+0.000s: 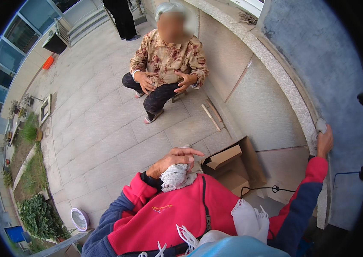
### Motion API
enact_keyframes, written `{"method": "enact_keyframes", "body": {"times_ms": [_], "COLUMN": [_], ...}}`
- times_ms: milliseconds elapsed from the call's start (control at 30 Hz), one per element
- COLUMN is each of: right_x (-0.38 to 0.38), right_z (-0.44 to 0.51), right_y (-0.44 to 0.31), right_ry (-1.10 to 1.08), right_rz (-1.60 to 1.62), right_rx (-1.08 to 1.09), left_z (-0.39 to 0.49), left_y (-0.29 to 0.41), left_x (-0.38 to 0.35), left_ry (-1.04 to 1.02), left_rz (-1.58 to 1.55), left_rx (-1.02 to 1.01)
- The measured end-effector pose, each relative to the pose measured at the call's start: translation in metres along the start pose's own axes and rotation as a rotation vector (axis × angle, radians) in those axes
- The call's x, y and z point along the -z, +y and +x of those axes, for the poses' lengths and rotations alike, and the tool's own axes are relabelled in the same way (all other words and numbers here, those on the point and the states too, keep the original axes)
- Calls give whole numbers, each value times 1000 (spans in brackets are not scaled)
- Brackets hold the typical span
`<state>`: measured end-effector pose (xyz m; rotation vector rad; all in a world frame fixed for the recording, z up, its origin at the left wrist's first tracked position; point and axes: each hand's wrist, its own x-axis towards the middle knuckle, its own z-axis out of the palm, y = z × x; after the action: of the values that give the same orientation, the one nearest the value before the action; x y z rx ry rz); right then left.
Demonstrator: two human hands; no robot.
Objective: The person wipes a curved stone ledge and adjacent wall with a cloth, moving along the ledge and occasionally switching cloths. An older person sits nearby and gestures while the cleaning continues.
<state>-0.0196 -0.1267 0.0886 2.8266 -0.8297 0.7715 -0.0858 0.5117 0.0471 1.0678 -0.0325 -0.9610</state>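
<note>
My left hand [176, 157] is in front of my chest. It grips a crumpled white cloth [175, 178] while the forefinger points out to the right. Far to the right, my right hand [325, 141] rests at the pale stone ledge [292, 93] of the wall. A wadded greyish cloth [320, 126] sticks out of its fingers, partly covered by them. Between my arms stands an open cardboard box [254, 163], its lower part hidden by my red jacket [171, 215]. A black cord [284, 189] runs from the box toward my right arm.
Ahead, a person [168, 61] sits on a low stool, both hands raised before the belly. Two sticks [211, 117] lie on the paving by the wall. Another person [122, 19] stands near the steps. A white basin [79, 219] is at lower left, beside plants [38, 213].
</note>
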Motion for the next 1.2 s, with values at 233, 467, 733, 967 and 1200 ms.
{"method": "enact_keyframes", "body": {"times_ms": [233, 467, 733, 967, 1200], "right_x": [4, 1, -2, -56, -67], "right_z": [10, 34, 97, 116, 96], "right_y": [-6, -57, -184, -242, -244], "right_ry": [-71, -137, 38, 82, -55], "right_rz": [-79, -73, 67, 96, 209], "right_rx": [7, 72, 203, 345, 224], "left_z": [-7, 4, 6, 0, -1], "left_y": [18, 28, 31, 44, 40], "left_x": [10, 33, 63, 74, 80], "left_ry": [16, 16, 162, 193, 168], "left_rz": [33, 15, -28, -46, -95], "left_rx": [-56, -51, -26, -16, -24]}}
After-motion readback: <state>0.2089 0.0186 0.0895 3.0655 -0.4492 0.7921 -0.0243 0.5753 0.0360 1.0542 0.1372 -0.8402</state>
